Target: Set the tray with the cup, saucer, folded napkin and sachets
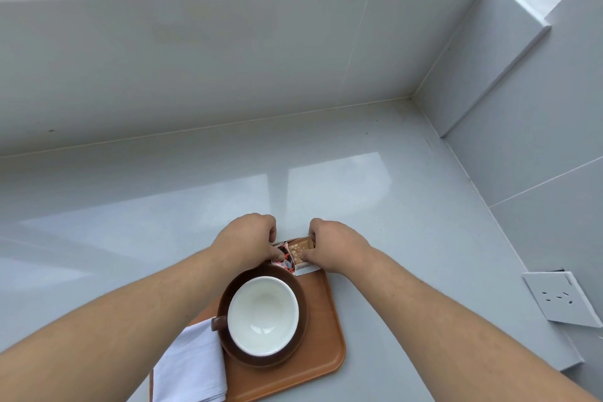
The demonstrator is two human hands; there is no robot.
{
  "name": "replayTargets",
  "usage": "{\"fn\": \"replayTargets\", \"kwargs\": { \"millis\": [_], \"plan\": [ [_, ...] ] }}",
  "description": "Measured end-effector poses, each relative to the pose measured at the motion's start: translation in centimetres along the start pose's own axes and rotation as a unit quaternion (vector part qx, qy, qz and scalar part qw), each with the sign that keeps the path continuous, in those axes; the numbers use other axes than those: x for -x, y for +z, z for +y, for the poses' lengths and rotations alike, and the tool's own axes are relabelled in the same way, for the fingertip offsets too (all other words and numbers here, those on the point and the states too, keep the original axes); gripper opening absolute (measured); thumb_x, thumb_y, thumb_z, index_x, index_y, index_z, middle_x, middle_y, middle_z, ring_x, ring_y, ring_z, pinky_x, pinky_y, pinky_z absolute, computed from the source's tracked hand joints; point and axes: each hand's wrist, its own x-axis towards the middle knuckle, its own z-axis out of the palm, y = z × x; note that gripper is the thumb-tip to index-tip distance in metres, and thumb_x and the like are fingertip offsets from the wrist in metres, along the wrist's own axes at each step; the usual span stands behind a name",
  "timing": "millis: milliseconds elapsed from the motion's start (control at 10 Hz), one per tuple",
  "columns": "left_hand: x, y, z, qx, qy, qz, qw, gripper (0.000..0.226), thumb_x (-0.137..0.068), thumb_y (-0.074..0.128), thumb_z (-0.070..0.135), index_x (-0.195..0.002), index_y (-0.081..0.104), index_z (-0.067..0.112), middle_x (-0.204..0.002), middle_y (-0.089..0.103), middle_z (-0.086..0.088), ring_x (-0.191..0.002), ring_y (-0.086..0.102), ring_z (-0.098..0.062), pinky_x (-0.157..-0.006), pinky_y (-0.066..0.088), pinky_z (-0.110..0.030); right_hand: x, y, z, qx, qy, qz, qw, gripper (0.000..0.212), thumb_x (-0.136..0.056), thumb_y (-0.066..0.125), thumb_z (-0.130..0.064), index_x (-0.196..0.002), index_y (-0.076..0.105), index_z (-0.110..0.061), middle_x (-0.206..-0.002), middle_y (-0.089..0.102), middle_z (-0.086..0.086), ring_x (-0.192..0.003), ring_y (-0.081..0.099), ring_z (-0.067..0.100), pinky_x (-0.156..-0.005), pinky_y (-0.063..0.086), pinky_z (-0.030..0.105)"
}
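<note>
Resting at the tray's [328, 330] far end, the sachets [295, 256] are pinched by the left hand [249, 240] and right hand [332, 245]. The cup [262, 315] is seated on the saucer [301, 300].

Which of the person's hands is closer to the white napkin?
The left. The left hand is at the sachets on the tray's far end, on the napkin's side; the right hand is farther across.

Both bare forearms reach forward and converge, the left hand [249, 240] and right hand [332, 243] close together, knuckles up, fingers curled down, thumbs pointing inward.
</note>
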Motion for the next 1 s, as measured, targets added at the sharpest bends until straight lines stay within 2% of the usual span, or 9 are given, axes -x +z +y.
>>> {"fn": "replayTargets", "kwargs": {
  "millis": [100, 300, 600, 700, 800, 900, 1000],
  "plan": [
    [0.0, -0.2, 0.1, -0.010, -0.014, -0.010, 1.000, 0.043, -0.070, 0.087, 0.052, -0.080, 0.053, 0.027, -0.085, 0.059, 0.004, -0.085, 0.058, -0.021, -0.063, 0.041, -0.033, 0.0, 0.1, -0.1, 0.004, 0.004, -0.006, 1.000, 0.043, -0.085, 0.072, -0.045, -0.113, 0.054, -0.019, -0.107, 0.064, 0.001, -0.097, 0.058, 0.024, -0.070, 0.043, 0.034],
    [0.2, -0.5, 0.4, -0.028, -0.031, -0.007, 0.999, 0.045, -0.070, 0.086, 0.056, -0.080, 0.053, 0.026, -0.089, 0.062, 0.002, -0.086, 0.059, -0.021, -0.063, 0.041, -0.033, 0.0, 0.4, -0.2, 0.003, 0.019, -0.004, 1.000, 0.039, -0.084, 0.066, -0.042, -0.112, 0.053, -0.018, -0.106, 0.064, 0.001, -0.094, 0.058, 0.024, -0.069, 0.046, 0.036],
    [0.5, 0.0, 0.0, -0.035, -0.015, 0.022, 0.999, 0.042, -0.072, 0.081, 0.060, -0.079, 0.052, 0.030, -0.080, 0.055, 0.008, -0.080, 0.057, -0.018, -0.060, 0.040, -0.032, 0.3, 0.4, -0.6, 0.021, 0.023, 0.001, 1.000, 0.035, -0.084, 0.062, -0.041, -0.110, 0.053, -0.020, -0.103, 0.063, 0.001, -0.093, 0.060, 0.026, -0.069, 0.048, 0.036],
    [0.9, -0.1, -0.2, -0.036, -0.003, 0.045, 0.998, 0.039, -0.077, 0.072, 0.065, -0.083, 0.055, 0.030, -0.083, 0.057, 0.008, -0.079, 0.057, -0.017, -0.058, 0.039, -0.032, 0.7, 0.2, -0.7, 0.056, 0.006, 0.025, 0.998, 0.040, -0.087, 0.060, -0.052, -0.110, 0.054, -0.020, -0.104, 0.063, 0.001, -0.093, 0.060, 0.025, -0.067, 0.045, 0.035],
    [1.9, -0.9, -0.2, -0.028, 0.008, 0.083, 0.996, 0.040, -0.082, 0.063, 0.069, -0.093, 0.059, 0.031, -0.093, 0.062, 0.008, -0.081, 0.058, -0.015, -0.060, 0.043, -0.031, 1.6, -0.9, -1.5, 0.063, -0.019, 0.085, 0.994, 0.053, -0.090, 0.052, -0.065, -0.116, 0.055, -0.019, -0.110, 0.062, 0.003, -0.100, 0.060, 0.025, -0.069, 0.048, 0.037],
    [3.0, -2.8, -0.4, -0.014, 0.014, 0.132, 0.991, 0.048, -0.084, 0.055, 0.073, -0.108, 0.062, 0.031, -0.105, 0.066, 0.009, -0.090, 0.060, -0.015, -0.066, 0.049, -0.033, 2.3, -2.8, -2.8, 0.063, -0.057, 0.149, 0.985, 0.062, -0.093, 0.044, -0.068, -0.130, 0.053, -0.019, -0.123, 0.060, 0.004, -0.113, 0.055, 0.026, -0.084, 0.053, 0.042],
    [4.2, -5.8, -0.9, 0.002, 0.028, 0.173, 0.985, 0.060, -0.087, 0.046, 0.078, -0.123, 0.060, 0.031, -0.123, 0.064, 0.009, -0.113, 0.059, -0.016, -0.079, 0.052, -0.037, 3.2, -5.6, -4.7, 0.066, -0.104, 0.198, 0.972, 0.068, -0.095, 0.039, -0.070, -0.141, 0.046, -0.020, -0.135, 0.056, 0.004, -0.123, 0.049, 0.026, -0.098, 0.049, 0.043]
  ]
}}
